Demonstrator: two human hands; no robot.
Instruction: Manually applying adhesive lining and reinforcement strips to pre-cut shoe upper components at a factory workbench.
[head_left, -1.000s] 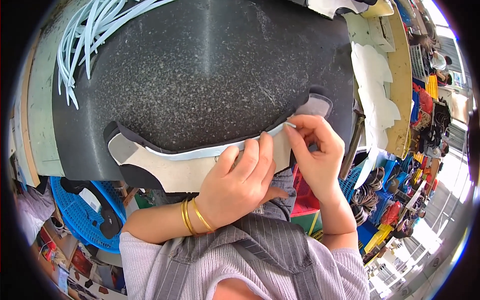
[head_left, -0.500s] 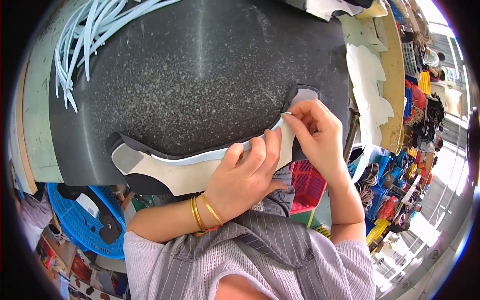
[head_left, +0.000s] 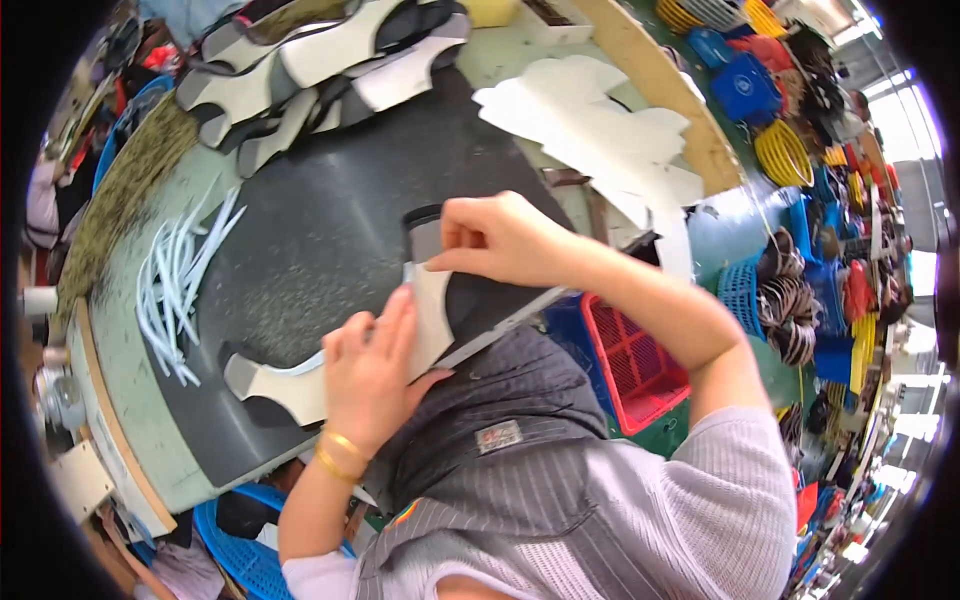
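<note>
A curved beige and black shoe-upper piece (head_left: 290, 385) lies on a dark speckled work mat (head_left: 310, 240) near its front edge. My left hand (head_left: 370, 375) presses flat on the middle of the piece, two gold bangles at the wrist. My right hand (head_left: 495, 240) pinches a thin pale blue strip at the piece's far end, next to its grey tip (head_left: 425, 235). The strip runs along the piece's upper edge under my left fingers.
A bundle of pale blue strips (head_left: 180, 285) lies at the mat's left. Stacked cut upper pieces (head_left: 300, 70) sit at the back, white cut sheets (head_left: 590, 130) at the right. A red crate (head_left: 625, 365) and blue baskets (head_left: 235, 555) stand below the table.
The view has swung, so the table now looks tilted. Both hands stay on the shoe piece, the right one still pinching at its far end.
</note>
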